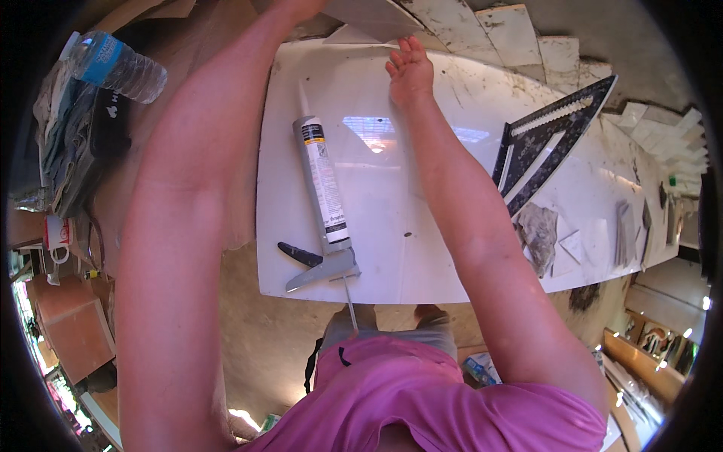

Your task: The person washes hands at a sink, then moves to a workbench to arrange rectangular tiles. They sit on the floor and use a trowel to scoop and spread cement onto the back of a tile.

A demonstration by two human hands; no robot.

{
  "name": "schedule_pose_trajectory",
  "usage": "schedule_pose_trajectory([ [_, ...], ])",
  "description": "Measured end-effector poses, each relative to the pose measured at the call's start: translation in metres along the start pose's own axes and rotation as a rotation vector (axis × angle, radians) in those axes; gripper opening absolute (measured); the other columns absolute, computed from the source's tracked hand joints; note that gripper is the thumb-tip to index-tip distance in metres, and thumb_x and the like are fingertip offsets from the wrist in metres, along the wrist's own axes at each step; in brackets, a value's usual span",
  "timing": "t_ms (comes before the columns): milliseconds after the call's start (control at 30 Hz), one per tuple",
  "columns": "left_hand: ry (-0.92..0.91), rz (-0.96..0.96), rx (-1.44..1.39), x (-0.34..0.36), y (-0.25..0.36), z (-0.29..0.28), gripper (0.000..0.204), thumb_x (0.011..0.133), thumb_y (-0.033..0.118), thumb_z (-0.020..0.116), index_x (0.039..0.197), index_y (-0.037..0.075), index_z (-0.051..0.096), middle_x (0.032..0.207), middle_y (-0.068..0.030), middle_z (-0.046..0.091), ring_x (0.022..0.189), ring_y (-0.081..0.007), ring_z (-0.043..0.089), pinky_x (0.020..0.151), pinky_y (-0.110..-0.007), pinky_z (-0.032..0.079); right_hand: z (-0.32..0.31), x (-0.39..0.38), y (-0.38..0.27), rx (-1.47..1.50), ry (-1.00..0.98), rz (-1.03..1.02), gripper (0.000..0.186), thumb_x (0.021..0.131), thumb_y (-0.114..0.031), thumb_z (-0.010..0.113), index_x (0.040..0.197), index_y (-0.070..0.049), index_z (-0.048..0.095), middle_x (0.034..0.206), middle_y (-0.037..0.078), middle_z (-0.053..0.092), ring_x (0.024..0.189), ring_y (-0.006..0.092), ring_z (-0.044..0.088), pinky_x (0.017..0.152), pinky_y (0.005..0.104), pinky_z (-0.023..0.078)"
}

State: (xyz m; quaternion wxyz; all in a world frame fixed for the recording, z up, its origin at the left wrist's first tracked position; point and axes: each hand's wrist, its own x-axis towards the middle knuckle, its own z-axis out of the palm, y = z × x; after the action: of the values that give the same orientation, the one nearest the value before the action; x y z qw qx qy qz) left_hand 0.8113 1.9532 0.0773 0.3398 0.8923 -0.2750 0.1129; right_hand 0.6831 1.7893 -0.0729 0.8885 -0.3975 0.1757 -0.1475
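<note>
In the head view, I watch a person in a pink shirt (407, 377) who stretches both arms across a glossy white tabletop (392, 248). At its far side is a flat grey panel (373, 19), and it is there that both hands are reaching. The right hand (412, 75) has its palm upward, the fingers loosely bent and not clenched; the fingertips are at the near corner of the panel — perhaps to support or steady it from below, though whether they really press on it I cannot say. The left hand (303, 6) is cut by the upper border, so I cannot tell if it grasps something.

Between the arms lies a caulking gun (324, 270) with a cartridge (325, 173) loaded, nozzle pointing away from the person. Nobody holds it (its handle is turned toward the left), and I think it is laid so for easy taking. To the right of the right arm, a black triangular square (553, 143) rests near a crumpled grey piece (538, 235) — maybe put aside so that the middle stays free.
</note>
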Motion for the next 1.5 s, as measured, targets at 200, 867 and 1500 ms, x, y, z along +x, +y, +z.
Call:
schedule_pose_trajectory([
  [200, -0.014, -0.019, 0.002, 0.0, 0.005, 0.0, 0.024, 0.079, 0.012, 0.074, 0.1, 0.0, 0.072, 0.091, -0.0233, 0.071, 0.085, -0.0328, 0.07, 0.075, -0.042, 0.051, -0.001, 0.002, -0.001, -0.005, 0.005, -0.024, 0.055, 0.103, -0.034, 0.042, 0.154, -0.016, 0.031, 0.158, 0.001, 0.035, 0.138, 0.0274, 0.034, 0.108, 0.0414, 0.03],
  [867, -0.03, 0.062, 0.214, 0.008, 0.015, 0.002, 0.028, 0.079, 0.023, 0.076, 0.1, 0.005, 0.074, 0.095, -0.0204, 0.071, 0.091, -0.0376, 0.069, 0.08, -0.045, 0.052, -0.003, 0.008, -0.006, 0.033, 0.008, 0.024, 0.067, 0.09, -0.014, 0.045, 0.154, -0.011, 0.03, 0.158, 0.003, 0.033, 0.133, 0.0309, 0.038, 0.115, 0.0446, 0.026],
  [1500, -0.014, -0.001, 0.191, 0.014, 0.01, 0.006, 0.026, 0.08, 0.023, 0.078, 0.099, 0.006, 0.074, 0.096, -0.0204, 0.071, 0.093, -0.0377, 0.068, 0.082, -0.045, 0.052, -0.004, 0.01, -0.006, -0.005, -0.022, 0.036, 0.061, 0.097, -0.018, 0.04, 0.156, -0.013, 0.026, 0.16, 0.002, 0.031, 0.132, 0.0293, 0.04, 0.113, 0.0445, 0.028],
])
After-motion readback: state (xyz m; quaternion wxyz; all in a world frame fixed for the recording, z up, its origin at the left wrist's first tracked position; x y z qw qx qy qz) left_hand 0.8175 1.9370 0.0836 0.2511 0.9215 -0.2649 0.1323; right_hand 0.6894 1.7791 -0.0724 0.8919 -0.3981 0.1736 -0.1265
